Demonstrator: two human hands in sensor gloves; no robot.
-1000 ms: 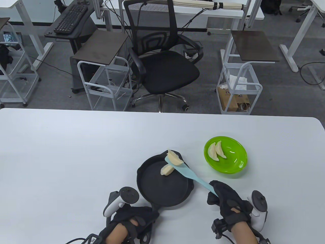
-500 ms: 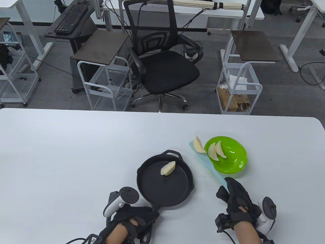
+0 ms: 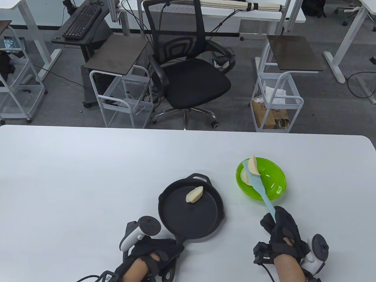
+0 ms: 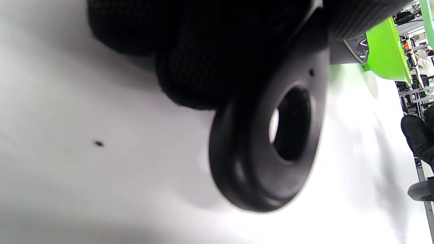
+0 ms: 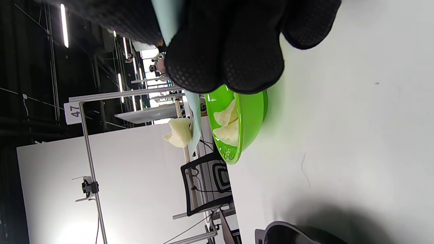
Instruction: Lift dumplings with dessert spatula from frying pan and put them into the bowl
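My left hand (image 3: 152, 254) sits nearest me at the table's (image 3: 73, 182) near edge, fingers curled round the handle of the black frying pan (image 3: 176, 214); the left wrist view shows the handle's looped end (image 4: 271, 149) jutting out below my gloved fingers (image 4: 203, 57), just above the white surface. The white tracker (image 3: 133, 233) rides on the back of that hand. The pan lies directly ahead of this hand, flat on the table, with one dumpling in the pan (image 3: 194, 194) resting in its far half, apart from the rim. To the right, my right hand (image 3: 282, 232) grasps the near end of the light blue dessert spatula (image 3: 258, 188), fingers wrapped round the handle. Its own tracker (image 3: 315, 252) shows at the outer side of the wrist. The spatula runs away from this hand, up and slightly left, its blade held above the green bowl (image 3: 277, 179). A carried dumpling (image 3: 252, 166) lies on the blade's far end, over the bowl's far left part; in the right wrist view it (image 5: 179, 132) sits clear above the rim. Two dumplings in the bowl (image 5: 227, 125) lie under the blade, partly hidden in the table view. Bowl and pan stand apart, the bowl ahead of my right hand.
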